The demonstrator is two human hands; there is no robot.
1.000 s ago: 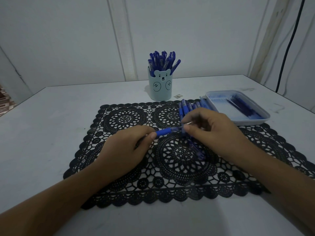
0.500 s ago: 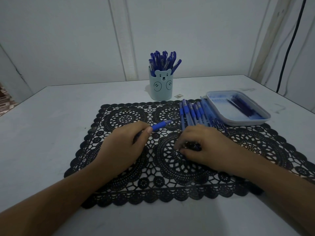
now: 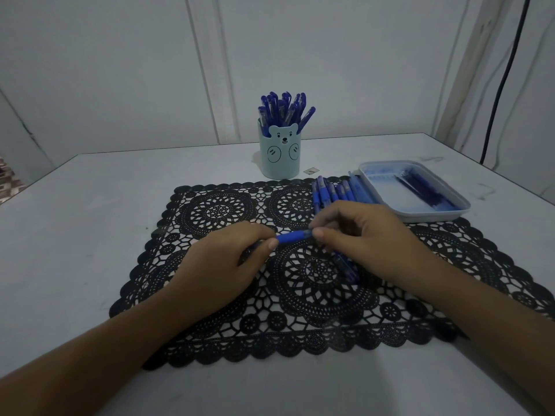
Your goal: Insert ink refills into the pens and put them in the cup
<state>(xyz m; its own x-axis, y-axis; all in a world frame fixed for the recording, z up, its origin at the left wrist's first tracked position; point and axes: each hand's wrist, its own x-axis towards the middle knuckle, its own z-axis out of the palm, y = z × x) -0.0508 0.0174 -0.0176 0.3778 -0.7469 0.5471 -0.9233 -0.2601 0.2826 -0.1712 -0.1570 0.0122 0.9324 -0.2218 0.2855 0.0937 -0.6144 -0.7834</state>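
**Two-handed hold, pen (image 3: 292, 236) crosswise**

Head view: the blue pen's long axis runs left-right above the lace placemat (image 3: 210, 211). The left hand (image 3: 222, 265) grips one end and the right hand (image 3: 360, 235) pinches the other. The bear cup (image 3: 279, 157) stands straight ahead, well apart.

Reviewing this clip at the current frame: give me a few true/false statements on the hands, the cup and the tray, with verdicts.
1. The left hand and the right hand both hold one blue pen above the black lace mat. True.
2. The bear cup is empty. False: it is packed with upright pens.
3. The tray at the right holds thin dark refills. True.
4. The bear cup stands on the black lace mat. False: it stands on the bare table, just behind the mat's far edge.
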